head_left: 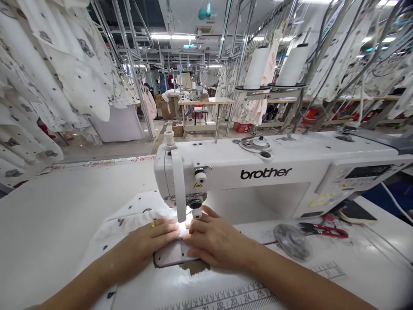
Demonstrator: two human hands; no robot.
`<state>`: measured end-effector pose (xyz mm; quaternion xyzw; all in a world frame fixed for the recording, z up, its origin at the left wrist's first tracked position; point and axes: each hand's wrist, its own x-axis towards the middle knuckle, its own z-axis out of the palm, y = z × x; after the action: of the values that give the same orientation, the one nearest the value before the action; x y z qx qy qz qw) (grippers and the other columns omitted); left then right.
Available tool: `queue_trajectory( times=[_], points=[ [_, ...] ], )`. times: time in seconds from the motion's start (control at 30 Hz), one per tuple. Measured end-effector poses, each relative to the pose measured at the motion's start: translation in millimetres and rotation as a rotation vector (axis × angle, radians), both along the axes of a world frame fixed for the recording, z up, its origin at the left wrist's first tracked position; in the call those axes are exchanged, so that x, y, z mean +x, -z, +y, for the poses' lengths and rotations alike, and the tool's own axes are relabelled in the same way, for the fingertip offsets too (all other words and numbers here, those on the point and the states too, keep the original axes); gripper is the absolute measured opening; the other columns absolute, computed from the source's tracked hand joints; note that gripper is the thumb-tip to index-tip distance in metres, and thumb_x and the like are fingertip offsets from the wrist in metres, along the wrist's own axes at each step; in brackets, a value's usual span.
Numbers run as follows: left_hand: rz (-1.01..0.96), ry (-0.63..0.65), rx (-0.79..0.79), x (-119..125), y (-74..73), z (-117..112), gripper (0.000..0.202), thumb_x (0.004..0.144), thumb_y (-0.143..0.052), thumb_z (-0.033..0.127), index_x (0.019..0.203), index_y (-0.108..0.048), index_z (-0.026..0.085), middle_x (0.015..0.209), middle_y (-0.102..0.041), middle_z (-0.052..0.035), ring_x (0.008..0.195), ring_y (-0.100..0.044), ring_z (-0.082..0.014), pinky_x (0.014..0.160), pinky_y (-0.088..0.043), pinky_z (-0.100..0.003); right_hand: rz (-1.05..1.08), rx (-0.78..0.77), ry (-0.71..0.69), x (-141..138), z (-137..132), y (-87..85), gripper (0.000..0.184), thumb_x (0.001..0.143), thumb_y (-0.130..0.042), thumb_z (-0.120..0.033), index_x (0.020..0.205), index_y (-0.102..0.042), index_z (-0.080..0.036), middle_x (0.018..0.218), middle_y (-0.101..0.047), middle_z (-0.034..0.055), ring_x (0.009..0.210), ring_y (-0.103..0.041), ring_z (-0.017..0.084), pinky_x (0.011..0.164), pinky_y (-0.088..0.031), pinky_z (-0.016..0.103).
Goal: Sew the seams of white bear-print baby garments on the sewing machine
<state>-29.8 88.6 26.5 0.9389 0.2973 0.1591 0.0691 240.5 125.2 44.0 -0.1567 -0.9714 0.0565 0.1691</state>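
Observation:
A white sewing machine (222, 161) stands in front of me, its lamp bright at the needle area. White fabric with dark printed spots (129, 215) lies to the left of the needle and runs under it, gathered in places. My left hand (155, 237), with a ring on one finger, rests flat on this fabric, fingers stretched toward the needle. Close on the needle's right is my right hand (214, 237), its fingers bent and closed on the fabric edge. Glare and the fingers hide the stitching spot.
Red-handled thread snips (329, 230) and a clear round disc (293, 242) lie right of my right hand. A printed ruler scale (232, 299) runs along the table front. Thread cones (256, 69) stand behind the machine. Spotted garments (64, 56) hang at the left.

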Motion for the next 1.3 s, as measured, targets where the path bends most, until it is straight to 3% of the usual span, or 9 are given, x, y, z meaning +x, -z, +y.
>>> queue_trajectory(
  times=[0.13,0.4,0.6,0.7,0.8,0.9,1.1,1.2,1.3],
  points=[
    [-0.046,0.04,-0.073,-3,-3.1,1,0.064,0.086,-0.033,-0.005,0.14,-0.047,0.025,0.14,-0.055,-0.0052,0.132,-0.049,-0.0193,0.112,-0.041,-0.041,0.022,-0.019,0.012,0,-2,1.3,0.017,0.097,-0.054,-0.034,0.095,-0.065,-0.021,0.089,-0.059,-0.0005,0.09,-0.049,0.015,0.113,-0.015,0.033],
    [-0.02,0.067,-0.018,-6,-3.5,14,0.058,0.089,-0.037,-0.001,0.14,-0.047,0.025,0.137,-0.058,-0.0047,0.13,-0.051,-0.0188,0.112,-0.041,-0.04,0.009,-0.066,0.109,-3,-6,1.3,0.015,0.095,-0.058,-0.036,0.099,-0.063,-0.022,0.095,-0.06,0.0004,0.099,-0.048,0.018,0.114,-0.012,0.037],
    [-0.049,0.028,-0.048,-5,-8.5,23,0.058,0.087,-0.034,-0.002,0.134,-0.053,0.027,0.134,-0.06,-0.0047,0.125,-0.055,-0.018,0.11,-0.042,-0.038,0.05,-0.091,0.114,-3,-2,4.1,0.018,0.097,-0.055,-0.037,0.101,-0.065,-0.022,0.096,-0.062,0.0016,0.1,-0.048,0.018,0.109,-0.022,0.035],
    [-0.06,-0.071,-0.134,6,-16.7,16,0.048,0.088,-0.039,0.003,0.124,-0.059,0.027,0.127,-0.063,-0.0046,0.118,-0.059,-0.0189,0.103,-0.048,-0.036,0.115,-0.078,0.132,-3,3,10.6,0.014,0.097,-0.056,-0.029,0.104,-0.065,-0.022,0.09,-0.064,0.0011,0.097,-0.05,0.018,0.107,-0.025,0.036],
    [-0.077,-0.252,-0.189,21,-19.3,10,0.03,0.087,-0.05,0.013,0.112,-0.063,0.025,0.117,-0.065,-0.0051,0.109,-0.061,-0.0212,0.095,-0.052,-0.037,0.144,-0.073,0.177,-4,5,14.9,0.016,0.095,-0.057,-0.024,0.11,-0.064,-0.022,0.088,-0.066,0.0015,0.095,-0.053,0.019,0.107,-0.026,0.039],
    [-0.106,-0.344,-0.123,32,-15.3,9,0.019,0.089,-0.05,0.017,0.103,-0.063,0.022,0.108,-0.065,-0.0062,0.099,-0.062,-0.0213,0.086,-0.054,-0.037,0.129,-0.088,0.221,-8,5,14.7,0.019,0.094,-0.059,-0.023,0.113,-0.064,-0.023,0.088,-0.068,0.0012,0.094,-0.055,0.019,0.106,-0.029,0.039],
    [-0.131,-0.279,0.054,31,-5.6,15,0.019,0.089,-0.045,0.011,0.096,-0.06,0.021,0.099,-0.065,-0.0061,0.089,-0.061,-0.0204,0.08,-0.053,-0.036,0.037,-0.014,0.351,-24,4,13.4,0.015,0.094,-0.059,-0.029,0.095,-0.068,-0.017,0.09,-0.068,0.0055,0.095,-0.058,0.021,0.099,-0.037,0.037],
    [-0.153,-0.265,0.07,29,-2.2,15,0.017,0.088,-0.046,0.01,0.094,-0.059,0.02,0.097,-0.064,-0.0063,0.089,-0.061,-0.0207,0.08,-0.053,-0.035,0.018,0.101,0.415,-32,5,15.3,0.022,0.097,-0.055,-0.035,0.094,-0.068,-0.017,0.093,-0.068,0.0081,0.095,-0.058,0.023,0.094,-0.039,0.038],
    [-0.167,-0.275,0.059,29,-1.5,15,0.017,0.088,-0.047,0.01,0.096,-0.058,0.02,0.097,-0.064,-0.0058,0.089,-0.061,-0.0197,0.079,-0.052,-0.033,0.003,0.178,0.412,-37,7,18.1,0.017,0.096,-0.055,-0.03,0.097,-0.067,-0.019,0.095,-0.068,0.0085,0.092,-0.058,0.023,0.09,-0.04,0.038]
  ],
)
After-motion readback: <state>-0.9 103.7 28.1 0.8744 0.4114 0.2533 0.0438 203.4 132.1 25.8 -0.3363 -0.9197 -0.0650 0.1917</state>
